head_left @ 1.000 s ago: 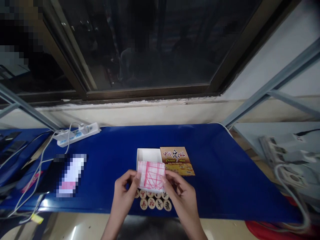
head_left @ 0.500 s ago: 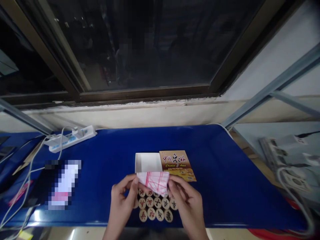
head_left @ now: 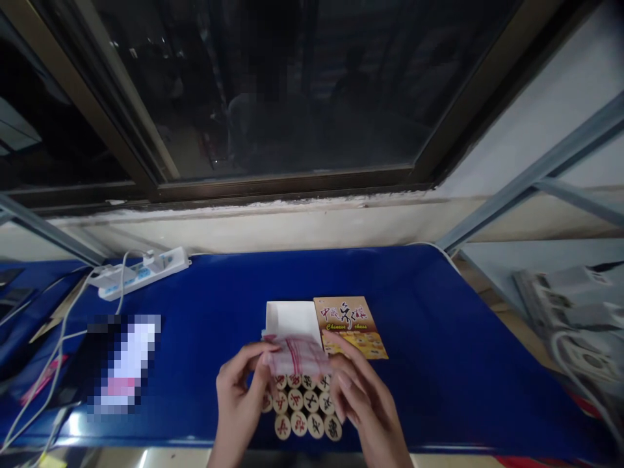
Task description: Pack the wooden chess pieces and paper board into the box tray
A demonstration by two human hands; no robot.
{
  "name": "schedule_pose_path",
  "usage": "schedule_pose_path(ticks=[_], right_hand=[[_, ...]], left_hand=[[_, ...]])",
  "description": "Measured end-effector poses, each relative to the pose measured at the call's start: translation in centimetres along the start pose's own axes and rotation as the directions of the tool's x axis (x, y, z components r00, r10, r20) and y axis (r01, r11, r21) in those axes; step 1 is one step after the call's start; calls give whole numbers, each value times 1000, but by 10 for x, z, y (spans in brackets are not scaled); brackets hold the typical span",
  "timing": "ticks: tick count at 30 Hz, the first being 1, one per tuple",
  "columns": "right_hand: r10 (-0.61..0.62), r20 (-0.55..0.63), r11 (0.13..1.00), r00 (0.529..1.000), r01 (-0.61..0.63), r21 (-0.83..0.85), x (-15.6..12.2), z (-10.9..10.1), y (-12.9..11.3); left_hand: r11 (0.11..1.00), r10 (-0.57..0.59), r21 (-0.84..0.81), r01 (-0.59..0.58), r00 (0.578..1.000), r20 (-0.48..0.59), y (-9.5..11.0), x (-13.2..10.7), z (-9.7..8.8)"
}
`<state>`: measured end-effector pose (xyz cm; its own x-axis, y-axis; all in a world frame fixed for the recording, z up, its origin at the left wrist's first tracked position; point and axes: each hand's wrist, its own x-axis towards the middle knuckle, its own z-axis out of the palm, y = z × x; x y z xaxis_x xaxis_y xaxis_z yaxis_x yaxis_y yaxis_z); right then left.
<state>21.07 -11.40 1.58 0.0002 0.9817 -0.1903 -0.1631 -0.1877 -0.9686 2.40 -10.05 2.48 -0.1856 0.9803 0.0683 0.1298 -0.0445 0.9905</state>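
Observation:
My left hand [head_left: 244,385] pinches the left end of a folded white sheet with red lines [head_left: 297,355], thumb in front and fingers behind. At the sheet's other end my right hand [head_left: 368,396] has its index finger stretched out and its thumb apart from it; whether it touches the edge is hard to make out. Below the sheet, round wooden Chinese chess pieces [head_left: 311,401] with red and black characters lie in rows, partly covered by the hands. Behind it stand an open white box [head_left: 295,315] and a brown-and-yellow Chinese chess box lid [head_left: 351,325].
A white power strip [head_left: 143,273] with plugs and cables lies at the back left of the blue table [head_left: 463,370]. A blurred-out phone-like screen [head_left: 129,364] is at the left. Metal frame bars [head_left: 517,182] rise at the right, below a dark window.
The right fingers have spread from their pinch on the sheet's right end. The folded sheet has tipped to a flatter, smeared shape, while the left hand keeps its grip.

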Motion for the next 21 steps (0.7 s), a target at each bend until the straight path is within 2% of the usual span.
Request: schedule_pose_path(ticks=[3,6,8,11,16,18,21], right_hand=[[-21,8,1000,1000,21,-6,-1,3,1],[-19,-69,997,997,14,-73,-3,4,3],[-14,-146,993,989,-3,-115,-3,5,3],[-63,-191,987,980,33,-159,-1,5,4],[-183,-88,949,979,153,-277,3,2,4],[-193,-90,953,977,165,-252,3,2,4],[-186,-116,970,976,163,-183,3,2,7]], left_hand=[[996,87,35,-87,996,18,3,3,-2],[995,87,36,-89,995,57,5,2,-2],[999,36,27,-38,997,71,4,1,-1],[994,-80,-64,86,993,81,2,-1,1],[956,-173,-199,215,963,208,2,1,9],[955,-179,-199,219,963,201,4,0,12],[957,-197,-190,219,972,128,8,-2,15]])
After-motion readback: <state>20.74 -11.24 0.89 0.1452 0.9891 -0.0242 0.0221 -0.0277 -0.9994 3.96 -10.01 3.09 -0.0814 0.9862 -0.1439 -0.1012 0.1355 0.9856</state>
